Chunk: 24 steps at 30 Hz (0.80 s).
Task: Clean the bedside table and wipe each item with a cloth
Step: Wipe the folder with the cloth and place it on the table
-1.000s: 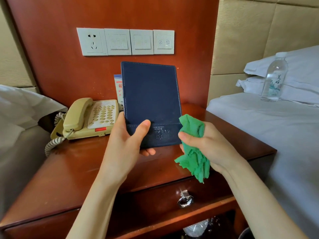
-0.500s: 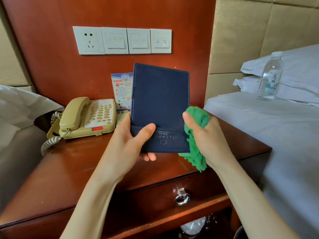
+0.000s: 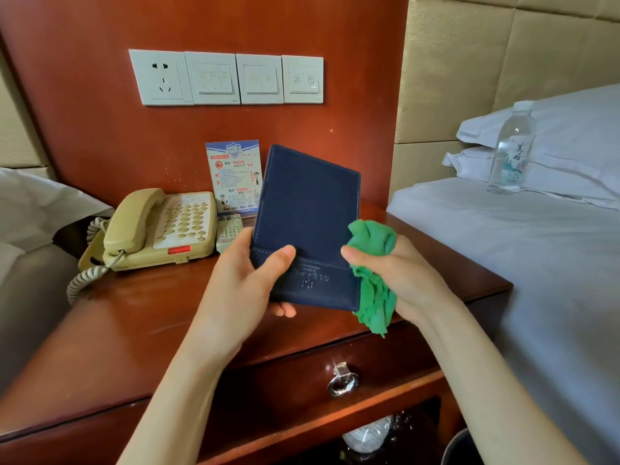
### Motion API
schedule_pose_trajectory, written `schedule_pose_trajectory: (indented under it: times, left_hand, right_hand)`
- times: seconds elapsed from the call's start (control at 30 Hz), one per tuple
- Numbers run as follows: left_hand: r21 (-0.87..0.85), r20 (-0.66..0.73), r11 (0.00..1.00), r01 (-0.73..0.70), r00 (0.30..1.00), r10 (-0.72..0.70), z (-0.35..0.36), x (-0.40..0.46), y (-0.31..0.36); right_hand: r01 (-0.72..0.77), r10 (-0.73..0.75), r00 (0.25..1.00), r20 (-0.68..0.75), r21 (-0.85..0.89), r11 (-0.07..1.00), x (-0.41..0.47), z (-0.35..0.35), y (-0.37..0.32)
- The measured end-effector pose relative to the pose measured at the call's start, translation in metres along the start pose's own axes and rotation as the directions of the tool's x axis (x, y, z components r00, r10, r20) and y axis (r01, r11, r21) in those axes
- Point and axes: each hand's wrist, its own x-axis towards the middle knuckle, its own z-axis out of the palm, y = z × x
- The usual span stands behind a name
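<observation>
Two hands were busy: the left hand [image 3: 246,280] gripped the dark-blue stitched leather folder [image 3: 307,226], the right hand [image 3: 399,276] clutched the crumpled green cloth [image 3: 370,263] against its edge; mid-wipe, a sweep across its face looked due.

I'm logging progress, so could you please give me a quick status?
Left hand grips blue folder above table. Right hand holds green cloth at its edge. Nothing in the way.

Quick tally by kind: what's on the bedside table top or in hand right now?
Telephone: 1
Remote control: 1
Printed notice card: 1
Navy leather folder, in left hand: 1
Green cloth, in right hand: 1
Total: 5
</observation>
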Motion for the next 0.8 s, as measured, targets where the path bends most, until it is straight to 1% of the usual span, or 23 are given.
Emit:
schedule_pose_trajectory:
  times: [0.03, 0.07, 0.1, 0.17, 0.23, 0.27, 0.3, 0.33, 0.4, 0.43, 0.47, 0.5, 0.53, 0.57, 0.6, 0.63, 0.67, 0.73, 0.8]
  left_hand:
    - [0.002, -0.003, 1.0, -0.003, 1.0, 0.003, 0.001, 0.0, 0.0]
    - [0.006, 0.008, 1.0, -0.005, 1.0, 0.005, 0.001, 0.0, 0.0]
    - [0.013, 0.035, 1.0, -0.006, 0.999, 0.005, -0.001, 0.0, 0.0]
    - [0.037, 0.133, 0.999, 0.001, 0.991, -0.006, -0.007, 0.0, 0.003]
    - [0.072, 0.229, 0.997, 0.007, 0.973, -0.023, -0.013, -0.001, 0.005]
    - [0.073, 0.24, 0.997, 0.019, 0.97, -0.036, -0.015, -0.001, 0.004]
    - [0.061, 0.225, 0.997, 0.036, 0.973, -0.049, -0.017, 0.0, 0.003]
    - [0.044, 0.191, 0.998, 0.051, 0.98, -0.059, -0.018, 0.002, 0.002]
    - [0.022, 0.094, 0.998, 0.067, 0.993, -0.068, -0.021, 0.006, 0.001]
    - [0.012, 0.042, 0.997, 0.072, 0.996, -0.073, -0.022, 0.007, 0.001]
    - [0.004, -0.007, 0.997, 0.074, 0.997, -0.074, -0.023, 0.008, 0.002]
    - [-0.004, -0.055, 0.997, 0.074, 0.996, -0.075, -0.022, 0.01, 0.004]
    - [-0.017, -0.112, 0.997, 0.08, 0.99, -0.082, -0.02, 0.011, 0.006]
    - [-0.064, -0.175, 0.994, 0.089, 0.98, -0.099, -0.016, 0.011, 0.009]
    - [-0.164, -0.227, 0.982, 0.092, 0.965, -0.128, -0.011, 0.011, 0.013]
    - [-0.29, -0.245, 0.954, 0.075, 0.958, -0.15, -0.005, 0.01, 0.018]
    - [-0.392, -0.225, 0.919, 0.048, 0.963, -0.147, 0.003, 0.008, 0.022]
    - [-0.473, -0.199, 0.881, 0.016, 0.972, -0.124, 0.021, 0.0, 0.026]
    - [-0.507, -0.31, 0.862, -0.011, 0.936, -0.17, 0.03, -0.01, 0.026]
  right_hand:
    - [-0.016, 0.017, 1.0, 0.026, -0.024, 1.0, -0.001, -0.001, 0.0]
    - [-0.005, 0.006, 1.0, 0.013, -0.048, 0.999, -0.001, -0.002, -0.001]
    - [0.031, -0.034, 0.999, -0.03, -0.065, 0.997, 0.001, -0.002, -0.001]
    - [0.115, -0.121, 0.974, -0.194, -0.044, 0.992, 0.005, -0.002, -0.001]
    - [0.164, -0.144, 0.926, -0.348, 0.029, 0.986, 0.01, -0.002, -0.003]
    - [0.161, -0.126, 0.92, -0.372, 0.065, 0.985, 0.011, -0.002, -0.004]
    - [0.143, -0.107, 0.932, -0.347, 0.082, 0.986, 0.011, -0.002, -0.003]
    - [0.106, -0.08, 0.956, -0.283, 0.08, 0.991, 0.008, -0.001, -0.003]
    - [-0.006, 0.009, 0.997, -0.08, 0.033, 0.999, 0.002, 0.005, 0.0]
    - [-0.044, 0.044, 0.999, -0.012, -0.006, 0.999, -0.002, 0.011, 0.001]
    - [-0.049, 0.049, 0.999, -0.01, -0.025, 0.998, -0.003, 0.017, -0.001]
    - [-0.028, 0.026, 0.997, -0.066, -0.019, 0.999, -0.003, 0.021, -0.004]
    - [-0.001, 0.002, 0.988, -0.152, 0.008, 1.0, -0.001, 0.026, -0.008]
    - [0.03, -0.017, 0.972, -0.234, 0.052, 0.998, 0.002, 0.031, -0.013]
    - [0.059, -0.022, 0.954, -0.299, 0.114, 0.992, 0.003, 0.037, -0.018]
    - [0.084, -0.017, 0.938, -0.346, 0.178, 0.98, 0.004, 0.044, -0.021]
    - [0.104, -0.013, 0.926, -0.377, 0.221, 0.97, 0.003, 0.052, -0.023]
    - [0.123, -0.03, 0.92, -0.391, 0.214, 0.969, -0.005, 0.066, -0.021]
    - [0.106, -0.047, 0.944, -0.328, 0.163, 0.981, -0.017, 0.073, -0.019]
